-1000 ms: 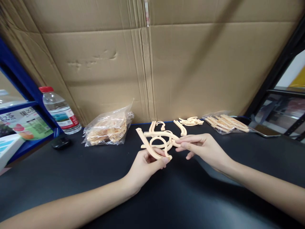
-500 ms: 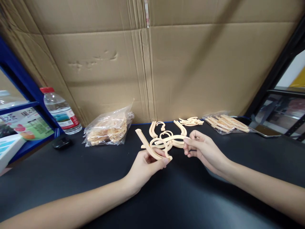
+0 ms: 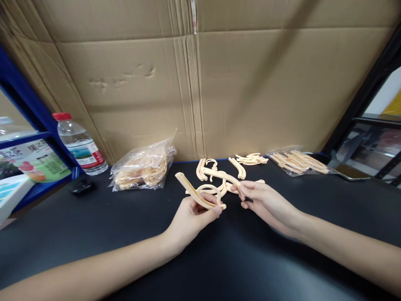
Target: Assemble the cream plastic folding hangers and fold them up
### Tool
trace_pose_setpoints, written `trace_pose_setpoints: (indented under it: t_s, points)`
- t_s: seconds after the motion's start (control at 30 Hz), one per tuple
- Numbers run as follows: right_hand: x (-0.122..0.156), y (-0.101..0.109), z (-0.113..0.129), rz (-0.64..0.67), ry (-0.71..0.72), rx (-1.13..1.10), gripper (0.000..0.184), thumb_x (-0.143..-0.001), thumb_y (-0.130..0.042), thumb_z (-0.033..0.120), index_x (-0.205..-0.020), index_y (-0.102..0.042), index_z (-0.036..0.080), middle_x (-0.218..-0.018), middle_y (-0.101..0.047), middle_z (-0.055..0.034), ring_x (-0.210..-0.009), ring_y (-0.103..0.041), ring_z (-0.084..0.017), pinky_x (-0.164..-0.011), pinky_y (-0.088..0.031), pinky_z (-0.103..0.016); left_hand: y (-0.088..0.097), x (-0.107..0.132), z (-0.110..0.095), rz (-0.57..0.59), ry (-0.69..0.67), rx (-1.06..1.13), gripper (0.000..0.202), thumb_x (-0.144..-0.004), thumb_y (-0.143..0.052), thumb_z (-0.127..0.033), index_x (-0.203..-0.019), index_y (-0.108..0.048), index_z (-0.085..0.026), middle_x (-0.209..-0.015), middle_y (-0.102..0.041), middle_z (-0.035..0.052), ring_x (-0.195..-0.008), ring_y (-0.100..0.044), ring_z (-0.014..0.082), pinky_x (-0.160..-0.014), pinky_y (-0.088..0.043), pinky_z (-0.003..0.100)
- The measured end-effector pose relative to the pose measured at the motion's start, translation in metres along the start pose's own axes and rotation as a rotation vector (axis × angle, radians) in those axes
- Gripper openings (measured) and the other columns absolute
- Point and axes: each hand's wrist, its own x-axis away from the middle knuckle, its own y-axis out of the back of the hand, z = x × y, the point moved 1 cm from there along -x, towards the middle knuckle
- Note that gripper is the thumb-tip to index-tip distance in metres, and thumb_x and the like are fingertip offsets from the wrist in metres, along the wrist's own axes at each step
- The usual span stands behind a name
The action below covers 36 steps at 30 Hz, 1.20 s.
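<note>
My left hand (image 3: 194, 219) is closed around a beige plastic hanger arm (image 3: 188, 188) together with a round hanger hook (image 3: 218, 193); the arm points up to the left, and fingers hide where the two pieces meet. Between the thumb and fingers of my right hand (image 3: 260, 196) is a second curved hanger arm (image 3: 217, 172), its far end pointing left above the hook. Behind both hands, a hanger (image 3: 230, 186) lies on the black table, partly covered by the held pieces. Farther back are a loose hook (image 3: 212, 163) and two small stacks of hanger arms (image 3: 201, 169), (image 3: 237, 168).
A clear bag of beige parts (image 3: 142, 167) stands at left, near a water bottle (image 3: 81, 144) and a black object (image 3: 82, 187). Loose pieces (image 3: 251, 159) and another bag (image 3: 297, 161) lie at the back right, beside a phone-like slab (image 3: 352, 172). Cardboard (image 3: 250, 92) walls the back.
My right hand has turned its hanger arm, so that the free end is raised and points up to the left. My left hand stays nearly still with its pieces.
</note>
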Motion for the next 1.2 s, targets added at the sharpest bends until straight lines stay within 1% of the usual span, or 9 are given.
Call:
trace_pose_setpoints:
  t_s: [0.07, 0.13, 0.27, 0.4, 0.53, 0.87, 1.0, 1.1, 1.2]
  points:
    - [-0.001, -0.002, -0.004, 0.053, 0.006, -0.001, 0.017, -0.079, -0.069, 0.035, -0.082, -0.070, 0.018, -0.075, -0.050, -0.0006, -0.068, -0.039, -0.012, -0.059, -0.034, -0.026, 0.000, -0.001, 0.001, 0.014, -0.045, -0.033, 0.015, -0.073, -0.073, -0.025, -0.076, -0.064, -0.014, -0.079, -0.060, -0.0001, -0.069, -0.055, 0.0117, -0.066, -0.045, 0.024]
    - [-0.001, -0.004, -0.007, 0.086, 0.028, -0.001, 0.015, -0.079, -0.070, 0.031, -0.086, -0.070, 0.019, -0.075, -0.051, 0.0000, -0.068, -0.040, -0.012, -0.060, -0.033, -0.025, 0.001, -0.001, 0.002, 0.028, -0.063, -0.062, 0.013, -0.075, -0.071, -0.025, -0.077, -0.063, -0.015, -0.078, -0.059, -0.0004, -0.068, -0.054, 0.0116, -0.065, -0.045, 0.024]
    - [-0.001, -0.005, -0.012, 0.099, 0.081, 0.048, 0.015, -0.075, -0.074, 0.026, -0.088, -0.069, 0.019, -0.085, -0.062, -0.0020, -0.076, -0.049, -0.012, -0.064, -0.036, -0.024, 0.002, -0.001, 0.004, 0.063, -0.051, -0.068, 0.012, -0.076, -0.070, -0.025, -0.079, -0.064, -0.015, -0.078, -0.060, 0.0003, -0.070, -0.056, 0.0129, -0.070, -0.046, 0.026]
    - [-0.003, -0.003, -0.014, 0.083, 0.120, 0.131, 0.016, -0.074, -0.074, 0.023, -0.089, -0.068, 0.019, -0.087, -0.069, -0.0030, -0.081, -0.059, -0.014, -0.068, -0.042, -0.025, 0.002, -0.001, 0.005, 0.072, -0.081, -0.089, 0.009, -0.075, -0.070, -0.022, -0.080, -0.066, -0.015, -0.083, -0.062, 0.0013, -0.074, -0.058, 0.0137, -0.073, -0.047, 0.026]
    - [-0.003, -0.005, -0.012, 0.152, 0.132, 0.192, 0.014, -0.075, -0.071, 0.021, -0.089, -0.069, 0.019, -0.086, -0.071, -0.0031, -0.079, -0.063, -0.016, -0.067, -0.045, -0.026, 0.002, 0.000, 0.004, 0.090, -0.073, -0.089, 0.009, -0.075, -0.071, -0.022, -0.079, -0.066, -0.016, -0.078, -0.064, 0.0005, -0.073, -0.058, 0.0136, -0.071, -0.047, 0.025]
    - [-0.001, -0.009, -0.007, 0.186, 0.169, 0.243, 0.010, -0.075, -0.071, 0.022, -0.084, -0.072, 0.019, -0.081, -0.071, -0.0015, -0.076, -0.064, -0.015, -0.074, -0.051, -0.028, 0.000, 0.001, 0.004, 0.078, -0.060, -0.049, 0.005, -0.073, -0.072, -0.020, -0.076, -0.069, -0.017, -0.075, -0.067, -0.0003, -0.074, -0.062, 0.0144, -0.072, -0.050, 0.025]
    - [0.000, -0.011, -0.007, 0.177, 0.189, 0.235, 0.011, -0.076, -0.071, 0.024, -0.086, -0.072, 0.019, -0.083, -0.070, -0.0023, -0.075, -0.064, -0.015, -0.071, -0.052, -0.027, 0.000, 0.001, 0.003, 0.064, -0.075, -0.010, 0.006, -0.071, -0.073, -0.018, -0.076, -0.070, -0.017, -0.080, -0.068, -0.0001, -0.074, -0.063, 0.0141, -0.074, -0.051, 0.025]
    - [0.000, -0.011, -0.007, 0.182, 0.190, 0.226, 0.012, -0.077, -0.070, 0.025, -0.086, -0.071, 0.018, -0.085, -0.071, -0.0031, -0.073, -0.063, -0.014, -0.067, -0.052, -0.026, 0.000, 0.002, 0.002, 0.058, -0.074, -0.011, 0.006, -0.071, -0.074, -0.018, -0.075, -0.070, -0.017, -0.077, -0.068, 0.0000, -0.074, -0.063, 0.0144, -0.075, -0.051, 0.026]
    - [-0.001, -0.011, -0.008, 0.189, 0.182, 0.222, 0.012, -0.076, -0.070, 0.025, -0.085, -0.070, 0.018, -0.084, -0.071, -0.0029, -0.073, -0.064, -0.014, -0.068, -0.052, -0.026, 0.000, 0.002, 0.001, 0.053, -0.072, -0.027, 0.006, -0.071, -0.074, -0.019, -0.074, -0.070, -0.016, -0.076, -0.068, 0.0004, -0.074, -0.063, 0.0148, -0.076, -0.051, 0.026]
